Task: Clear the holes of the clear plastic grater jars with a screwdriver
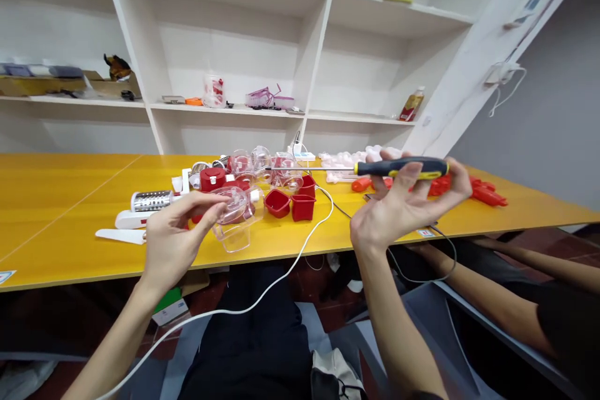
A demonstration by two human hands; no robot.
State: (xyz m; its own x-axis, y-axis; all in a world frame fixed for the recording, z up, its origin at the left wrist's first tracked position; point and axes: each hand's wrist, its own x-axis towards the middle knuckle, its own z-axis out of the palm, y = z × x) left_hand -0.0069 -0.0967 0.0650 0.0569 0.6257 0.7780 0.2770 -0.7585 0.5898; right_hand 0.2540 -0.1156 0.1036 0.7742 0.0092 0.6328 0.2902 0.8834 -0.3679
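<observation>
My right hand (pixel 398 212) is raised above the table and closed around the black and yellow handle of a screwdriver (pixel 403 167). The long thin shaft points left and lies nearly level. On the left, my left hand (pixel 180 234) is closed in a pinch, thumb against fingertips; what it holds, if anything, I cannot make out. Just beyond those fingertips is a clear plastic housing (pixel 234 239). Red square cups (pixel 304 207) stand to its right. A metal grater drum (pixel 150 201) and a white flat piece (pixel 120 235) lie left of my left hand.
Several clear and red parts (pixel 244 162) crowd the back of the yellow table (pixel 56 219). A white cable (pixel 262 292) crosses the front edge. Red pieces (pixel 487 192) lie at right. A co-worker's arms (pixel 492 300) rest at lower right. White shelves (pixel 234 37) stand behind.
</observation>
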